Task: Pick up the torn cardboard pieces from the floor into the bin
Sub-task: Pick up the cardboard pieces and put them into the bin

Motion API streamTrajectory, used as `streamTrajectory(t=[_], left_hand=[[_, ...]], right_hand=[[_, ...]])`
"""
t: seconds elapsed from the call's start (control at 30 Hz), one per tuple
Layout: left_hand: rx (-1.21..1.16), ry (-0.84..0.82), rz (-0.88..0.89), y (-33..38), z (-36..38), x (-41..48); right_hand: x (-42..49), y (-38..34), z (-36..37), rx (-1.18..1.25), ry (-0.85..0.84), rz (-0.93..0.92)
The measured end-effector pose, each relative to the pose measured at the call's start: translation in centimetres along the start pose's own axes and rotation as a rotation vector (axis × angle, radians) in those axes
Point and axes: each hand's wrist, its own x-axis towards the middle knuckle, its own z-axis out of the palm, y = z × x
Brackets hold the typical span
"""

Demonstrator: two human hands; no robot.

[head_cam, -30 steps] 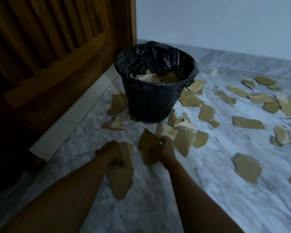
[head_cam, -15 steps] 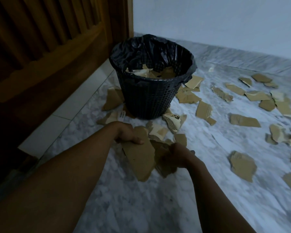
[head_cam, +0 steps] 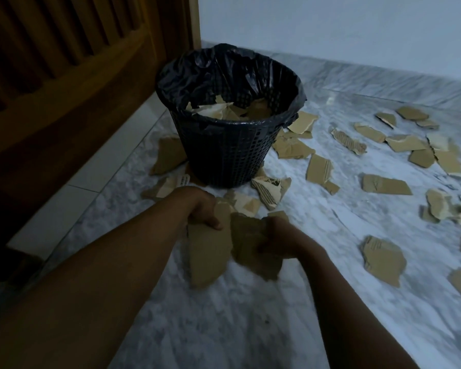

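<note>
A black mesh bin [head_cam: 224,158] with a black liner stands on the marble floor, with torn cardboard inside. My left hand [head_cam: 201,209] grips a large brown cardboard piece [head_cam: 206,257] by its top edge, a short way in front of the bin. My right hand [head_cam: 278,238] grips a darker crumpled cardboard piece [head_cam: 248,235] just right of it. Both pieces hang below the hands, above the floor. Several torn cardboard pieces [head_cam: 383,185] lie scattered around the bin and to the right.
A dark wooden door [head_cam: 64,83] fills the left side, close behind the bin. A pale wall [head_cam: 330,27] runs along the back. More cardboard scraps [head_cam: 382,259] lie on the marble floor [head_cam: 250,328] at the right.
Both hands have lifted from the floor with their cardboard pieces and come closer together, nearer the bin. The view has shifted toward the bin.
</note>
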Motion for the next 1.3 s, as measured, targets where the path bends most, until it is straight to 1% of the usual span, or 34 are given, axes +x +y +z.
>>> streamTrajectory(t=[0.1, 0.17, 0.2, 0.23, 0.3, 0.37, 0.43, 0.5, 0.6, 0.73, 0.83, 0.9, 1.0, 1.1, 1.13, 1.2, 1.23, 1.3], left_hand=[[-0.031, 0.03, 0.044, 1.4, -0.7, 0.6], [-0.075, 0.073, 0.098, 3.0, -0.6, 1.4], [-0.086, 0.101, 0.124, 3.8, -0.2, 2.2], [-0.091, 0.135, 0.146, 4.4, 0.4, 2.9], [-0.106, 0.213, 0.169, 5.0, 1.9, 4.2], [-0.079, 0.239, 0.188, 4.9, 3.1, 4.9], [-0.041, 0.219, 0.182, 4.4, 3.5, 4.8], [-0.022, 0.246, 0.155, 4.0, 3.5, 4.5], [-0.032, 0.301, 0.088, 3.7, 3.5, 3.8], [-0.151, 0.338, -0.029, 2.7, 4.9, 2.9], [-0.314, 0.282, -0.136, 1.9, 5.8, 2.0], [-0.374, 0.24, -0.17, 1.2, 6.3, 1.4], [-0.308, 0.183, -0.184, -0.3, 6.9, 0.6], [-0.271, 0.114, -0.172, -2.0, 7.1, 0.5], [-0.263, 0.11, -0.18, -2.6, 6.9, 0.5], [-0.272, 0.15, -0.206, -4.1, 6.4, 0.4], [-0.278, 0.198, -0.218, -5.0, 6.0, 0.4], [-0.236, 0.308, -0.234, -6.8, 5.4, 0.8]], right_hand=[[-1.4, 2.2, -3.3, 0.427, 0.079, 0.073], [-2.5, 4.2, -5.3, 0.754, 0.211, 0.146], [-2.8, 4.8, -6.1, 0.868, 0.276, 0.162], [-2.8, 5.2, -6.6, 0.922, 0.319, 0.181], [-2.2, 5.3, -6.2, 0.971, 0.351, 0.324], [-1.2, 4.9, -4.4, 1.002, 0.31, 0.452], [0.2, 4.6, -1.8, 0.947, 0.292, 0.503], [1.8, 4.9, 0.8, 0.839, 0.342, 0.49], [2.4, 3.6, 2.2, 0.84, 0.41, 0.44], [2.1, 1.6, 1.8, 0.85, 0.378, 0.466], [1.5, 0.6, 2.4, 0.842, 0.355, 0.467], [1.6, 0.3, 3.1, 0.888, 0.367, 0.412], [1.7, -1.0, 3.2, 0.927, 0.358, 0.298], [1.5, -2.1, 1.8, 0.924, 0.281, 0.304], [1.9, -1.9, 1.3, 0.937, 0.292, 0.301], [2.9, -1.3, -0.1, 0.951, 0.365, 0.317], [3.4, -0.8, -0.9, 0.923, 0.396, 0.33], [4.4, -0.3, -2.3, 0.766, 0.392, 0.321]])
